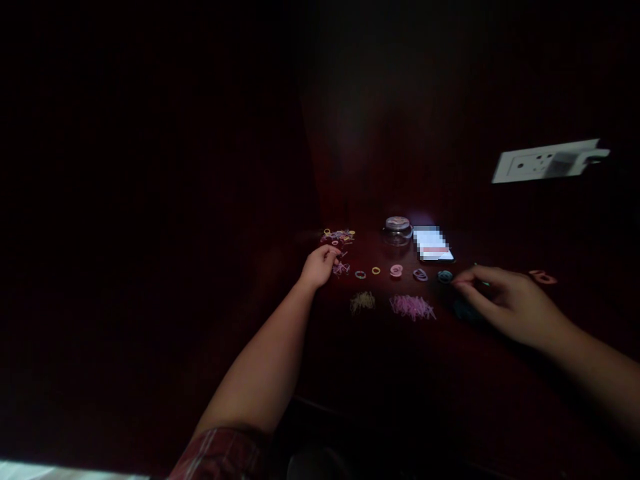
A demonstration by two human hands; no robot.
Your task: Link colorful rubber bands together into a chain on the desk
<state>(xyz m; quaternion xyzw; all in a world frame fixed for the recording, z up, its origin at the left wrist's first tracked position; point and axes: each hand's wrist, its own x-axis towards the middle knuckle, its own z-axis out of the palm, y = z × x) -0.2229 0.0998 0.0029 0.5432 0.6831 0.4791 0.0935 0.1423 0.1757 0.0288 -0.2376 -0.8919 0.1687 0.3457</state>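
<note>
My left hand [321, 265] is closed in a pinch at a small pile of purple elastic bands [341, 268]; whatever its fingertips hold is too small to make out. Over on the right, my right hand [507, 300] has thumb and forefinger pressed together beside a cluster of teal hair ties [445, 276]. Between the hands runs a row of hair ties: a bluish one [361, 274], a yellow one [376, 271], pink ones [396, 271] and purple ones [420, 275]. A dark teal pile [465, 309] lies partly hidden by my right hand.
Nearer me lie an olive pile of bands [363, 303] and a pink-purple pile [413, 307]. Behind are a mixed-colour pile [339, 236], a lidded round jar [397, 231] and a lit phone [433, 244]. Orange ties [543, 277] sit far right, below a wall socket [547, 161].
</note>
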